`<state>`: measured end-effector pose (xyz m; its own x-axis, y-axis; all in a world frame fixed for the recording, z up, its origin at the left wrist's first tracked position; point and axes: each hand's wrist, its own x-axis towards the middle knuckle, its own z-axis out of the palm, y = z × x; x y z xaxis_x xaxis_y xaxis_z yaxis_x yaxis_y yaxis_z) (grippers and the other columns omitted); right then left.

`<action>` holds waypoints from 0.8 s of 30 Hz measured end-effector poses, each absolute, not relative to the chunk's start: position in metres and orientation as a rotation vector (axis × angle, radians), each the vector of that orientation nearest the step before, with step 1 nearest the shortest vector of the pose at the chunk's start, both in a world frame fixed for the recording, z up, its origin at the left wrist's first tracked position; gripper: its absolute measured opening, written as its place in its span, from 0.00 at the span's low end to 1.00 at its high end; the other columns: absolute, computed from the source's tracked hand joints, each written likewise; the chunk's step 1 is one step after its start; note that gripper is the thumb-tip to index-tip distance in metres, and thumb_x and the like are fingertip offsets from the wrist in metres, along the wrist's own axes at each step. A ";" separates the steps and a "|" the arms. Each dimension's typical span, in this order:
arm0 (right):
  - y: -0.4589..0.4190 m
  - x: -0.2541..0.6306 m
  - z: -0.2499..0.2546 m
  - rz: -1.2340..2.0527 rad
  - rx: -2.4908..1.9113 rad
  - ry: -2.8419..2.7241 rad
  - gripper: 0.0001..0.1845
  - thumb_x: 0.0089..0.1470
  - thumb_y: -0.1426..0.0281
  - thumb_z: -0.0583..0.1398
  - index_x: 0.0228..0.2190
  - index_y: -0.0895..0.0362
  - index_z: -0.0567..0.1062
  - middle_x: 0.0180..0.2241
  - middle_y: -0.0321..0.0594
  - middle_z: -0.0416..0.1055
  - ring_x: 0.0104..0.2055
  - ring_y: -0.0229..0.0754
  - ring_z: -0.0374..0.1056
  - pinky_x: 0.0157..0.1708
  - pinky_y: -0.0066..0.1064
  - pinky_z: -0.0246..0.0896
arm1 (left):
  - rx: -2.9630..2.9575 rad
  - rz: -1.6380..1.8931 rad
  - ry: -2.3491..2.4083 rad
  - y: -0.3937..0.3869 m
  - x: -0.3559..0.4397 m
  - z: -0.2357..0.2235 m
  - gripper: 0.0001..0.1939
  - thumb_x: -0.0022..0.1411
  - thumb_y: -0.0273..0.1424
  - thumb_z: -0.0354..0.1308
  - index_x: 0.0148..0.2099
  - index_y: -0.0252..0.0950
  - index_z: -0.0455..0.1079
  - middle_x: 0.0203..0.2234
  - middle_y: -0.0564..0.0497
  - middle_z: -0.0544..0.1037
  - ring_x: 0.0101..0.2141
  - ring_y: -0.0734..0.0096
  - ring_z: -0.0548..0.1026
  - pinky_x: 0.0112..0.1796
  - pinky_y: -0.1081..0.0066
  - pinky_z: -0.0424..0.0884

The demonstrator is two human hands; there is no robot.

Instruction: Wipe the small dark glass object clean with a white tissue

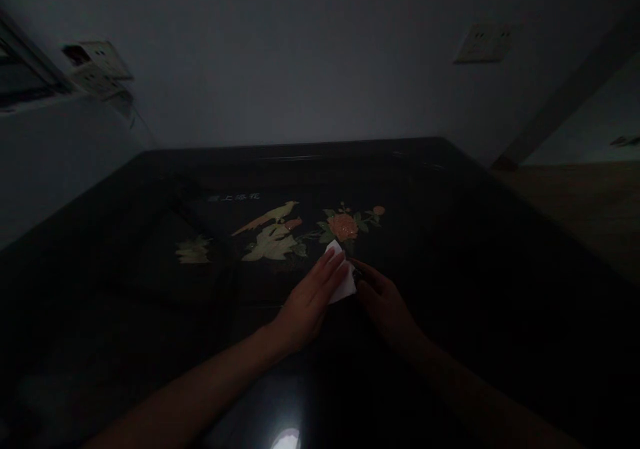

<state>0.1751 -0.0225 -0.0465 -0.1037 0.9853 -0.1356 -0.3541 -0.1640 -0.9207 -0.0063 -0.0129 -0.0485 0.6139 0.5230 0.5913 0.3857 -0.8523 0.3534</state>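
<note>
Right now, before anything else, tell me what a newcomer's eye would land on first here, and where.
Probably the white sheet near the middle, under the left hand, with the right hand at its right side. Just beyond it, the orange flower stands out on the dark table, with a yellowish bird to its left. A bright reflection shines at the bottom edge.

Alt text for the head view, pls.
Dim scene: a person's bare left hand covers part of a white paper-like sheet over a dark, glossy tabletop, the bare right hand beside it, with a small dark object, too dim to identify, between them. Beyond are a pictured yellow bird and orange flower.
</note>
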 end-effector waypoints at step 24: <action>-0.022 0.177 -0.066 1.537 -0.913 -0.870 0.25 0.48 0.54 0.66 0.46 0.51 0.72 0.45 0.43 0.76 0.45 0.48 0.73 0.51 0.46 0.64 | 1.569 1.049 1.125 -0.016 -0.001 -0.055 0.26 0.67 0.35 0.47 0.64 0.31 0.59 0.60 0.43 0.67 0.60 0.59 0.63 0.62 0.60 0.55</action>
